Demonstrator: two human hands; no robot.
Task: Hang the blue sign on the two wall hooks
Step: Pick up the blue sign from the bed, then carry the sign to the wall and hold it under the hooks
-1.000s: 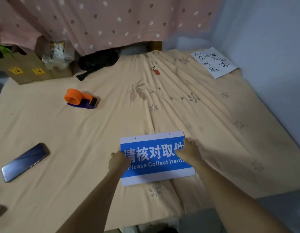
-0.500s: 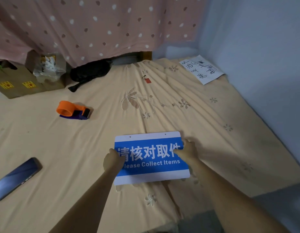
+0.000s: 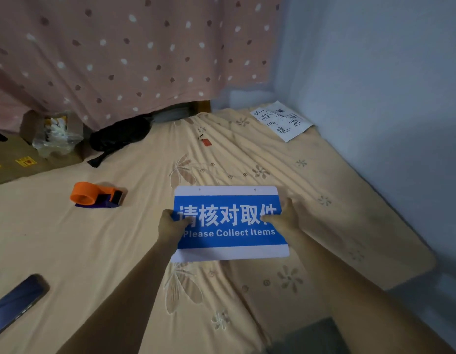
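The blue sign (image 3: 229,233) has white bands at top and bottom, white Chinese characters and the words "Please Collect Items". Two small holes sit in its top white band. It is held a little above the peach bedsheet (image 3: 94,238), face up. My left hand (image 3: 170,224) grips its left edge with the thumb on the face. My right hand (image 3: 285,217) grips its right edge the same way. No wall hooks are in view.
An orange tape dispenser (image 3: 94,195) lies to the left. A dark phone (image 3: 16,302) lies at the lower left. A handwritten paper (image 3: 281,121) rests by the pale wall (image 3: 387,85). Cardboard boxes, a plastic bag and a black bag sit under the dotted curtain.
Both hands have closed on the sign's side edges and raised it off the sheet. The camera view has tilted upward, showing more curtain and wall.
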